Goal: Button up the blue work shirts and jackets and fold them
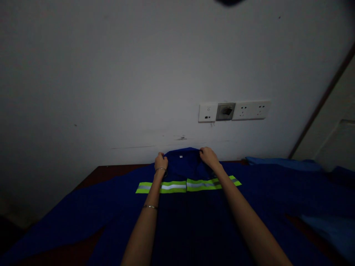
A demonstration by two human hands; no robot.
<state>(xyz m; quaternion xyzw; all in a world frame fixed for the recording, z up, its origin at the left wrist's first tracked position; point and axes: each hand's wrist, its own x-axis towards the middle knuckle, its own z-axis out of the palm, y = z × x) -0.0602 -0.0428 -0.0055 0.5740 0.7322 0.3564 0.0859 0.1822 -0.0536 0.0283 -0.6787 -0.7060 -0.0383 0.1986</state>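
A dark blue work jacket (pixel 191 218) lies spread over the table, front side up, with its sleeves stretched out to both sides. Yellow-green bands with a silver reflective stripe (pixel 173 187) cross its chest. At the far edge, my left hand (pixel 161 162) pinches the left end of the collar (pixel 183 150). My right hand (pixel 208 156) grips the collar's right end, fingers closed on the cloth. Between the hands the collar is raised, and a small white label (pixel 181 156) shows inside the neck.
Behind the jacket stands a grey-white wall (pixel 124 81) with a row of sockets and switches (pixel 251 110). The dark red tabletop (pixel 109 170) shows at the left. Lighter blue cloth (pixel 330 229) lies at the right, near a pale door or panel (pixel 332 111).
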